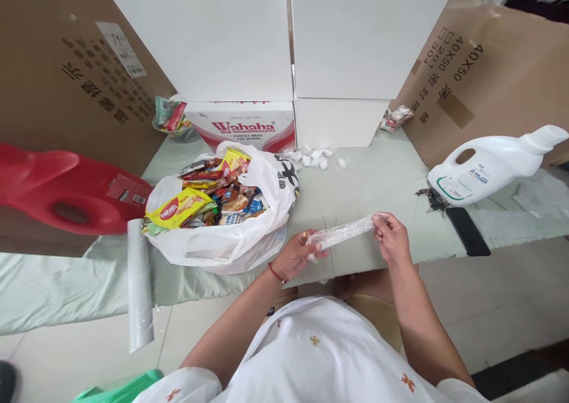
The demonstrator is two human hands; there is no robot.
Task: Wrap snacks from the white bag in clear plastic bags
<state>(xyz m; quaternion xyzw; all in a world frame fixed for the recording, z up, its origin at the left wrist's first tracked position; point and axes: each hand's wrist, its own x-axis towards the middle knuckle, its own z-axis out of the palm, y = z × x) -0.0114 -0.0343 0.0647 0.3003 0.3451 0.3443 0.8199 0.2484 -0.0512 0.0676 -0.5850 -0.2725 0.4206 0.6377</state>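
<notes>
L fingers (310,249) + R fingers (387,225) each pinched tight on one end of clear film strip (344,232), approx 12 o'clock from wearer (329,344), nr tabletop (368,181) edge; small clear bundles (323,162) farther out, also approx 12, look done, strip looks unbundled, qty left can't tell.

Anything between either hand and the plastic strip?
Nothing visible. The left hand and right hand already hold the plastic strip, one near each end. The snack bag sits to the left of the strip and the white lumps lie beyond it; neither comes between.
</notes>
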